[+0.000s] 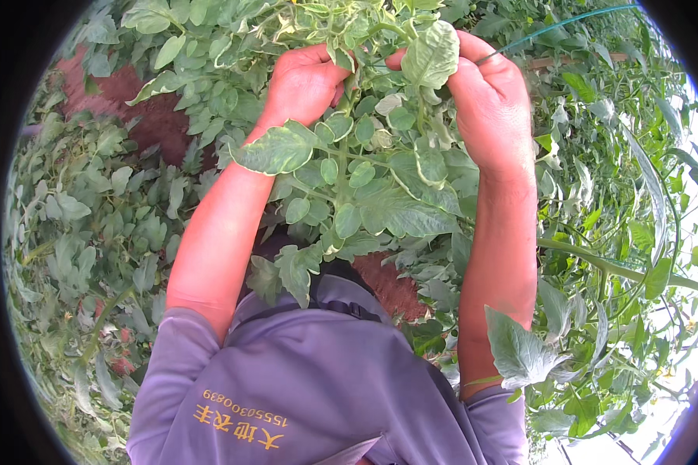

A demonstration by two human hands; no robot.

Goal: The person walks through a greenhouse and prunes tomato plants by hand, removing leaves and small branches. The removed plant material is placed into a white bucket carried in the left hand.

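A leafy tomato plant stands upright in front of me, with yellow flowers at its top. My left hand is closed around the upper stem, its fingertips partly behind a leaf. On the other side of the stem, my right hand pinches a green twine between thumb and fingers. The twine runs from that hand up to the right; a thin stretch of it shows between the hands. A curled, pale-edged leaf covers part of my right fingertips.
Dense tomato foliage surrounds me on both sides. Reddish soil shows at the upper left and near my waist. A thick bent stem crosses at the right, and a large leaf overlaps my right arm near the sleeve.
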